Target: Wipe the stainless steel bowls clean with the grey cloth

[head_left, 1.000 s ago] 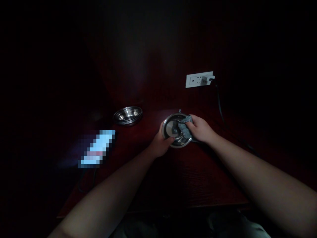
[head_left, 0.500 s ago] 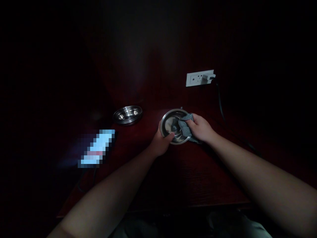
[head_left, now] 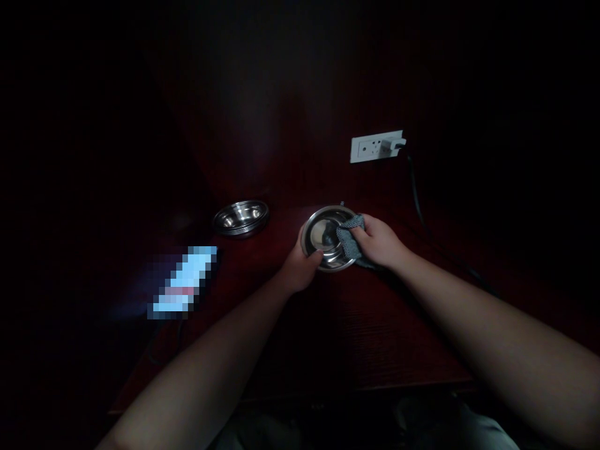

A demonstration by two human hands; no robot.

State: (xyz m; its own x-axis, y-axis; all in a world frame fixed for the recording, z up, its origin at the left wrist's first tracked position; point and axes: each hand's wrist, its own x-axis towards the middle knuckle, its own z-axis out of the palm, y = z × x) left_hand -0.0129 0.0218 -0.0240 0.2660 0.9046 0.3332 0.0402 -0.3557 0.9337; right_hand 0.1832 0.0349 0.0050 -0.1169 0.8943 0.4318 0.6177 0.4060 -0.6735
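Above the dark red table (head_left: 398,350): metal bowl (head_left: 323,232) up between 2 hands, opening upward and tilted; contact with the tabletop impossible to tell.
Left hand (head_left: 300,269): clamped on the bowl's left side, thumb hooked over the near rim, remaining fingers hidden behind the wall.
Right hand (head_left: 383,242): closed on the grey-green cloth (head_left: 349,242), thumb pressing it at the bowl's right rim; other fingers out of sight, cannot tell how spread.
Bowl's inside: fold of cloth lapping in over the right wall, pale gleam on the bottom, darker round patch beside it.
Stack of metal bowls (head_left: 240,219): off to the left, nested upright, well apart from the hands; at least 2 rims showing, full count unclear, bright reflections in the topmost.
Lit screen (head_left: 186,281): glowing blue-white, blurred into squares, nearer than the stack.
Wall socket (head_left: 365,149): 1 white plug (head_left: 394,144) pushed in, dark cable (head_left: 414,194) trailing down on the right.
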